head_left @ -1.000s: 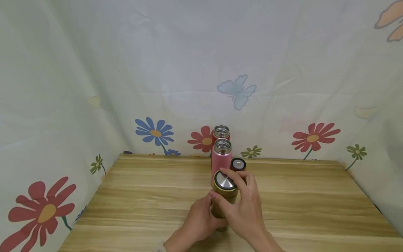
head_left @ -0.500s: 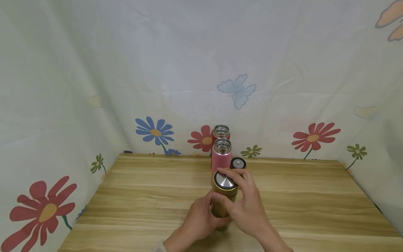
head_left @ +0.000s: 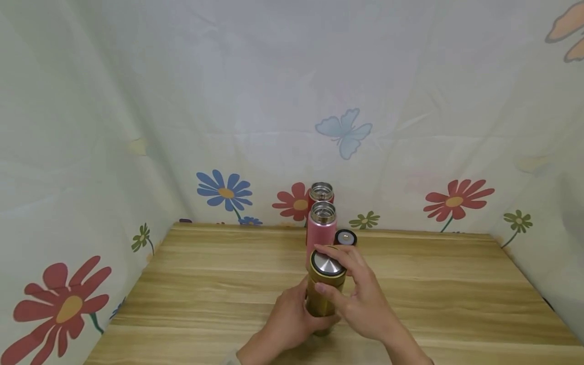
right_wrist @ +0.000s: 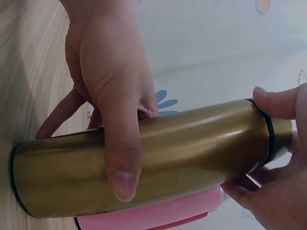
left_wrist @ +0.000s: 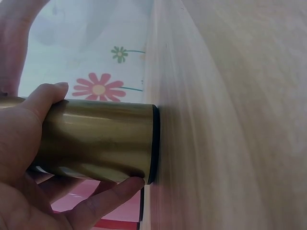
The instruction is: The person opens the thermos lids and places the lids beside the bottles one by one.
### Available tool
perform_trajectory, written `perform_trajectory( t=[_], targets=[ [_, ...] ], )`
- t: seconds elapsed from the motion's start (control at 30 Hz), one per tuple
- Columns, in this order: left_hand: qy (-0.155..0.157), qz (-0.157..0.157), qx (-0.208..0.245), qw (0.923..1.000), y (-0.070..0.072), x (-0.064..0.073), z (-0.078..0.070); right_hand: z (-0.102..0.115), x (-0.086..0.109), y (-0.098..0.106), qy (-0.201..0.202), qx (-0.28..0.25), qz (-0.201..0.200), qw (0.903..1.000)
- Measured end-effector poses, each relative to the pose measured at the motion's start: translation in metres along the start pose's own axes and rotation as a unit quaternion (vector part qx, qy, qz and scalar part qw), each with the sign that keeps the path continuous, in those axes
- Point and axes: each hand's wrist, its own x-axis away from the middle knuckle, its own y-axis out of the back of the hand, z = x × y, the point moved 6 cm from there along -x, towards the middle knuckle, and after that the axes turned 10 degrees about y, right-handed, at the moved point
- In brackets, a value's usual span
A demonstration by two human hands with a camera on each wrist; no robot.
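A gold thermos [head_left: 319, 304] stands upright on the table, its dark base right at the wood in the left wrist view. My left hand [head_left: 288, 317] grips its body, thumb across the near side and fingers behind. At the top, my right hand [head_left: 365, 304] holds the gold thermos's lid [head_left: 327, 262], a silver disc in a black ring; the fingers curl over its far side and the thumb lies at its near edge. In the right wrist view a black band [right_wrist: 269, 132] shows below the gold lid side [right_wrist: 283, 133]. Some right fingers are hidden behind the thermos.
Close behind stands a pink thermos [head_left: 321, 233] with a bare steel mouth. A red thermos [head_left: 313, 202], lidless too, is behind that one. A black-rimmed round piece [head_left: 345, 238] sits to their right. A flower-print sheet [head_left: 255, 126] hangs round the wooden table [head_left: 433, 284].
My right hand has turned counterclockwise round the lid: its thumb has shifted right, the index fingertip slightly left, and the wrist right. The left hand and the thermos have stayed nearly in place.
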Motion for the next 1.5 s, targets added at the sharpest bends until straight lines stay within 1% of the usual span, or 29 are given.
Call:
perform_trajectory(
  t=[0.2, 0.4, 0.57, 0.77, 0.93, 1.07, 1.17, 1.27, 1.37, 1.5],
  targets=[
    [0.004, 0.001, 0.001, 1.0000, 0.001, 0.002, 0.001, 0.000, 0.001, 0.000, 0.027, -0.006, 0.020, 0.9994],
    [0.009, 0.006, 0.004, 0.9999, 0.001, 0.002, 0.002, 0.001, 0.001, 0.000, 0.033, 0.001, 0.024, 0.9992],
    [0.005, 0.005, 0.005, 1.0000, 0.001, 0.002, 0.003, 0.001, 0.001, 0.000, 0.031, 0.007, 0.027, 0.9991],
    [-0.007, 0.001, 0.004, 1.0000, 0.000, 0.002, 0.002, 0.001, 0.000, 0.000, 0.020, 0.012, 0.029, 0.9993],
    [-0.002, 0.008, 0.008, 0.9999, -0.001, 0.001, 0.003, 0.004, 0.000, -0.001, 0.021, 0.028, 0.017, 0.9993],
    [-0.001, 0.006, 0.006, 1.0000, -0.001, 0.000, 0.002, 0.008, 0.000, -0.001, 0.026, 0.072, -0.015, 0.9970],
    [0.005, 0.005, 0.003, 1.0000, -0.001, 0.000, 0.001, 0.012, 0.001, 0.000, 0.011, 0.120, -0.046, 0.9916],
    [0.015, 0.009, 0.004, 0.9998, -0.001, 0.000, 0.001, 0.016, 0.002, 0.001, -0.005, 0.168, -0.075, 0.9829],
    [0.016, 0.009, -0.001, 0.9998, -0.001, 0.000, 0.001, 0.019, 0.004, 0.001, -0.010, 0.213, -0.100, 0.9718],
    [0.003, -0.005, -0.023, 0.9997, 0.001, 0.001, -0.001, 0.023, 0.005, -0.001, 0.000, 0.267, -0.128, 0.9550]
  ],
)
